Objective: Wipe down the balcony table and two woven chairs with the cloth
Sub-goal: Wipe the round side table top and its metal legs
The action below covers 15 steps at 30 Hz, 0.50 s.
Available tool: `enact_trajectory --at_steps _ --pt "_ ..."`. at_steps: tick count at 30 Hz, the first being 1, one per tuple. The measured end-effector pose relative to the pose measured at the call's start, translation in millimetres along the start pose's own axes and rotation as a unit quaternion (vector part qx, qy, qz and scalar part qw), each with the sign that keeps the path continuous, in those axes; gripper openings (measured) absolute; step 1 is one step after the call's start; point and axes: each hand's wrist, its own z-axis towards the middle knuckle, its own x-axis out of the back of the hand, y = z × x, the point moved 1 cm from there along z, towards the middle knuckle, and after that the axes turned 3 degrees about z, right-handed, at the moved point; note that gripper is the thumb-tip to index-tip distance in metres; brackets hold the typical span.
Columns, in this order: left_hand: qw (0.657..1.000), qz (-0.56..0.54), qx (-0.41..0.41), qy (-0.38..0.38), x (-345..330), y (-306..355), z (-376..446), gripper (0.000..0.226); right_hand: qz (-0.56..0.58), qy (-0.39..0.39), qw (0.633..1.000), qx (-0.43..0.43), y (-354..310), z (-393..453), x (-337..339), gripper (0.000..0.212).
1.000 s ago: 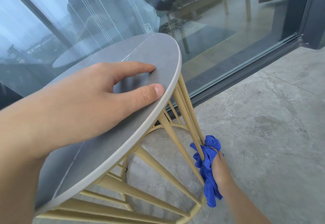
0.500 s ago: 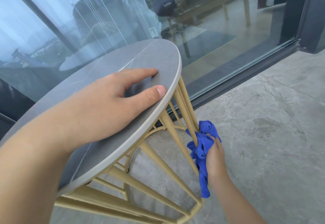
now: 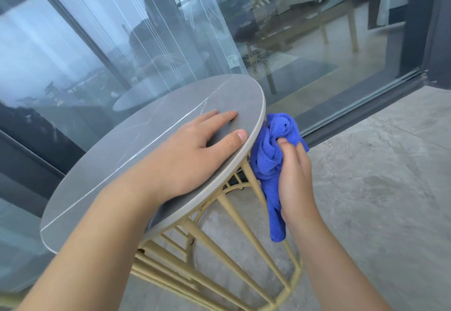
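Step in hand: wiping the desk (image 3: 136,145) at its rim and yellow frame (image 3: 244,245)
Left hand (image 3: 192,154): lying flat on the grey top, fingers (image 3: 219,118) straight, steadying and holding nothing
Right hand (image 3: 295,176): fingers curling round the bunched blue cloth (image 3: 271,154), pressing it against the rim just under the top
Cloth: touching the edge, tail hanging down beside the frame
Chairs: not showing here
Next move, likely: sliding the cloth along the rim while the left hand is bracing the top

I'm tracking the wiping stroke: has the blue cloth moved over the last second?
Yes. The blue cloth rose along the yellow leg to the tabletop's rim.
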Motion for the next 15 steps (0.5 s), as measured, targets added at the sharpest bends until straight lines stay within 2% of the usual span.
enact_trajectory --at_steps 4,10,15 --pt "1.0 0.013 -0.005 0.009 -2.1 -0.8 -5.3 0.068 0.009 0.044 0.998 0.052 -14.9 -12.4 -11.7 0.016" --pt "1.0 0.018 0.021 -0.007 12.8 0.0 -18.3 0.07 0.063 0.164 0.979 0.102 -19.0 -42.7 -5.1 0.018" --pt "0.996 -0.011 0.058 -0.061 25.6 -14.0 -26.3 0.087 0.093 0.174 0.975 0.098 -32.1 -46.6 6.4 0.03"
